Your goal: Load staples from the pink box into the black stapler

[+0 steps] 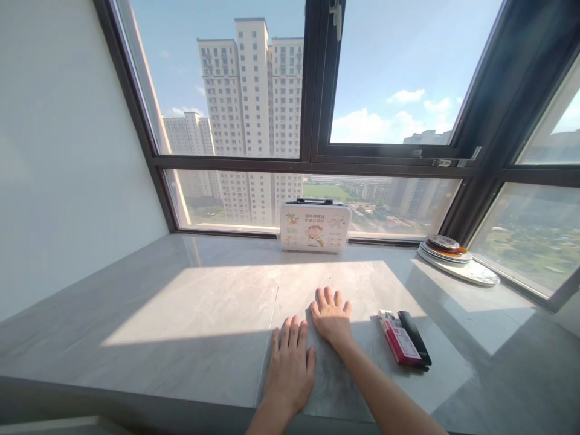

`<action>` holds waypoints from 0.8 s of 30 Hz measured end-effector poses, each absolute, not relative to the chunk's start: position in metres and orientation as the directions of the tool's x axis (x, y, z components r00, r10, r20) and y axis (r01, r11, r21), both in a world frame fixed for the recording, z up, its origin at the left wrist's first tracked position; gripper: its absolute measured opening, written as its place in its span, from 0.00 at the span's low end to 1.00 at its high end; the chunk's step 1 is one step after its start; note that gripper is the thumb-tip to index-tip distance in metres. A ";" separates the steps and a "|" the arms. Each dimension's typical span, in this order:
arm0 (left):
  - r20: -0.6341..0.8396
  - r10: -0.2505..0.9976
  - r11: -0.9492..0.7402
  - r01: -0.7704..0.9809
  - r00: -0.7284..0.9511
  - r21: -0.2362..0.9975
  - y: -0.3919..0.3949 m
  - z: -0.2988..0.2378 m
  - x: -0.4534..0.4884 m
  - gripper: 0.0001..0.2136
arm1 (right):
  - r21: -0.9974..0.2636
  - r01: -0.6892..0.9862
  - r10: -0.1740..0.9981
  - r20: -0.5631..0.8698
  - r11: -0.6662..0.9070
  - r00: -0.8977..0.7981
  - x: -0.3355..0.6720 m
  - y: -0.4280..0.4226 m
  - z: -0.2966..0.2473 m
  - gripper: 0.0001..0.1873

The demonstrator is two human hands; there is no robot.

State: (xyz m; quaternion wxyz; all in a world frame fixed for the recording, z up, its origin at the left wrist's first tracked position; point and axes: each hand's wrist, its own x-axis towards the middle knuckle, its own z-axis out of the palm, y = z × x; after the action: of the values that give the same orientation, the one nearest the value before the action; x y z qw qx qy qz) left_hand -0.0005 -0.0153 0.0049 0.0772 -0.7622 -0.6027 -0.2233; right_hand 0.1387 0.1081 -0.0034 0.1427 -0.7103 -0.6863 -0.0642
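Observation:
My left hand (291, 368) lies palm down on the grey marbled window sill (203, 308), its fingers stretched out and apart, holding nothing. My right hand (331, 315) also rests flat on the sill, a little farther forward, with spread fingers and nothing in it. To the right of my right hand lies a pink and white box (401, 341), with a long black case (414, 338) against its side. Beyond my hands, a white carry case (316, 226) with cartoon prints and a black handle stands upright by the window.
A stack of plates (446, 251) sits on the sill's right side, near the window corner. Dark window frames (312, 163) border the sill at the back and right. A white wall (67, 151) closes off the left. The sill's front edge runs below my hands.

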 end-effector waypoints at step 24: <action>0.403 0.898 -0.259 0.953 0.178 0.156 -0.001 0.010 0.001 0.26 | -0.131 0.991 0.961 0.275 0.025 0.012 0.143 0.084 0.006 0.31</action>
State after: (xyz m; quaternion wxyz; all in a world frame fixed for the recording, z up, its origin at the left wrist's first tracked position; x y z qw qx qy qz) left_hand 0.0010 -0.0009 0.0102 0.0656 -0.7647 -0.6051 -0.2117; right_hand 0.1428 0.0835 0.0063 0.1455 -0.6964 -0.7009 -0.0511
